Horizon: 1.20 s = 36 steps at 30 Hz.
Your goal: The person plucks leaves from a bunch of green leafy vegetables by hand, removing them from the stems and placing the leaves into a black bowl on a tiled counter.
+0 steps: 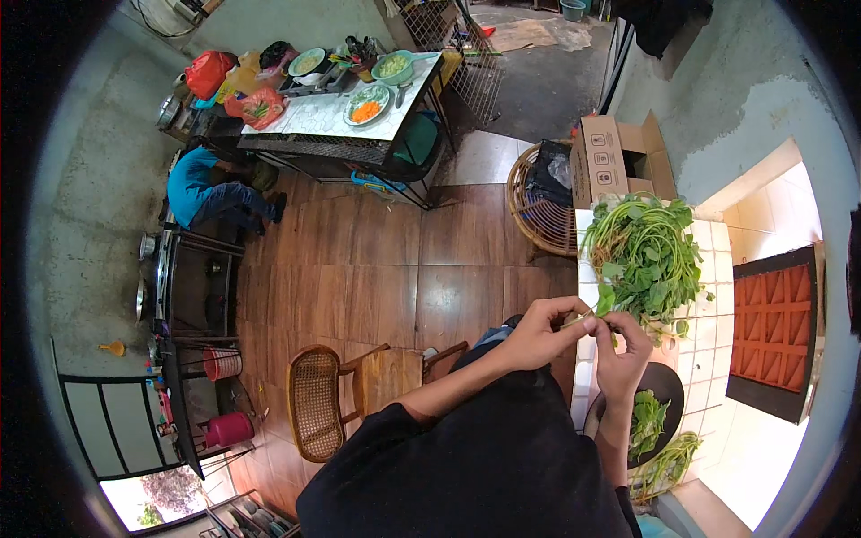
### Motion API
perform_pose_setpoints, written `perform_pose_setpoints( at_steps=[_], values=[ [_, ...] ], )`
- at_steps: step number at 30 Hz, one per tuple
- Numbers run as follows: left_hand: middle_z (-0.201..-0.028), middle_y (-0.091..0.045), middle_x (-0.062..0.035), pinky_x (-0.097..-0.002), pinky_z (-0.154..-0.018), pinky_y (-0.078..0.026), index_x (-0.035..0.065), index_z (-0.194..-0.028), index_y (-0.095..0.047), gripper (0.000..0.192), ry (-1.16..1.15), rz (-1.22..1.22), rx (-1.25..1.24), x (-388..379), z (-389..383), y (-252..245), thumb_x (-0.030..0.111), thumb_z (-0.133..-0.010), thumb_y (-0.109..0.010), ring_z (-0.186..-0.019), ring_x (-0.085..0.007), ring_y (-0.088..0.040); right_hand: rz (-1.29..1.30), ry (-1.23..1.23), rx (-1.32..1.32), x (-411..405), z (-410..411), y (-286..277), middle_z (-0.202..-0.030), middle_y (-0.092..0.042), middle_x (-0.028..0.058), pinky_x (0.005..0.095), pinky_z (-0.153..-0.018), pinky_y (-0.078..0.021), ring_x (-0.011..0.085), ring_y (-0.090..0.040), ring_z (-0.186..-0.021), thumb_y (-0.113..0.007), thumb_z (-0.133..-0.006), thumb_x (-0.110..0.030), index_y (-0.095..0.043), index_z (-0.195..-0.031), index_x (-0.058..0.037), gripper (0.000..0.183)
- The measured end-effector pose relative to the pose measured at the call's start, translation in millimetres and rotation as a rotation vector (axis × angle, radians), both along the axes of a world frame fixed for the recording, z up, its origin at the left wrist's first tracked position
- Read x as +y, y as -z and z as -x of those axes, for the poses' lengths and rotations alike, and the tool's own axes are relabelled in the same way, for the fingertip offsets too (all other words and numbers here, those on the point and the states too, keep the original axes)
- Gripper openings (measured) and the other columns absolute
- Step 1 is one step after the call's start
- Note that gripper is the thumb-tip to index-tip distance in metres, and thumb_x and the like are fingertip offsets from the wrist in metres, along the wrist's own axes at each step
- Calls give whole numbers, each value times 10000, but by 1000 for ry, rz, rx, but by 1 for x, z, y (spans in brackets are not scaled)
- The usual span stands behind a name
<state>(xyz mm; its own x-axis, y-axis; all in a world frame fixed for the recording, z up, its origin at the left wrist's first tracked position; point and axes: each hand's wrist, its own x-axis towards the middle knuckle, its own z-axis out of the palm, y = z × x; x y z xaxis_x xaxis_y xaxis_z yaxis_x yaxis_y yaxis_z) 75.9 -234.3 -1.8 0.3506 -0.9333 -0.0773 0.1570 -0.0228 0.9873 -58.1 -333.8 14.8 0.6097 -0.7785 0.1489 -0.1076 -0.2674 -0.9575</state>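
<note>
My left hand (pixel 546 334) pinches the thin stem of a green leafy sprig (pixel 605 300) between thumb and fingers. At the sprig's lower end my right hand (pixel 623 350) grips it too, its fingertips meeting those of the left. Just beyond both hands lies a large heap of leafy greens (pixel 649 259) with long stems, on a white tiled counter (pixel 714 269). Beside my right forearm is a dark round pan or bowl (pixel 667 383) with plucked leaves (pixel 647 420) in it. Loose green stems (pixel 672 464) lie on the tiles near the pan, partly behind my forearm.
A cardboard box (pixel 595 161) and a round rattan seat (pixel 528 195) stand past the counter's far end. A wooden chair (pixel 316 403) is at my left. Across the room, a person in blue (pixel 192 185) bends beside a table (pixel 303 121) bearing plates of cut vegetables.
</note>
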Motion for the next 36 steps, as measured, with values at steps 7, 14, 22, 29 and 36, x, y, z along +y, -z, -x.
perform_pose_setpoints(
  at_steps=[7, 14, 22, 29, 36],
  values=[
    [-800, -665, 4, -222, -634, -460, -23, -970, -704, 189, -89, -1, 69, 5, 7, 10, 163, -977, -673, -731, -39, -566, -31, -37, -19, 5, 10, 1, -810, -689, 101, 281, -724, -492, 149, -635, -773, -711, -838, 45, -688, -904, 57, 72],
    [-784, -663, -1, -237, -642, -468, -44, -949, -699, 199, -165, -36, -75, 3, 21, 5, 150, -978, -662, -755, -44, -569, 16, 54, -44, 20, 13, 5, -849, -697, 109, 289, -765, -503, 169, -648, -799, -704, -846, 35, -693, -890, 48, 47],
    [-740, -598, 42, -219, -588, -394, -13, -906, -694, 208, -278, 0, 195, -3, 14, -5, 158, -1001, -625, -658, -27, -488, -66, 184, -117, 25, 40, 17, -827, -668, 79, 257, -720, -511, 131, -640, -760, -643, -893, 55, -685, -931, 51, 57],
    [-782, -586, 39, -204, -629, -380, -36, -1082, -715, 223, 18, 137, 147, -16, 33, -1, 154, -1007, -625, -695, -31, -466, 2, 491, -17, 21, 111, 7, -818, -637, 88, 257, -701, -470, 152, -607, -743, -666, -888, 25, -702, -974, 47, 96],
    [-959, -693, -66, -227, -658, -404, -43, -1085, -700, 214, 218, 68, 63, -29, 59, -2, 140, -988, -647, -715, -53, -485, 163, 727, 458, 38, 177, 20, -1001, -664, 137, 383, -848, -498, 312, -643, -955, -697, -859, -51, -719, -1000, -19, 146]
  ],
)
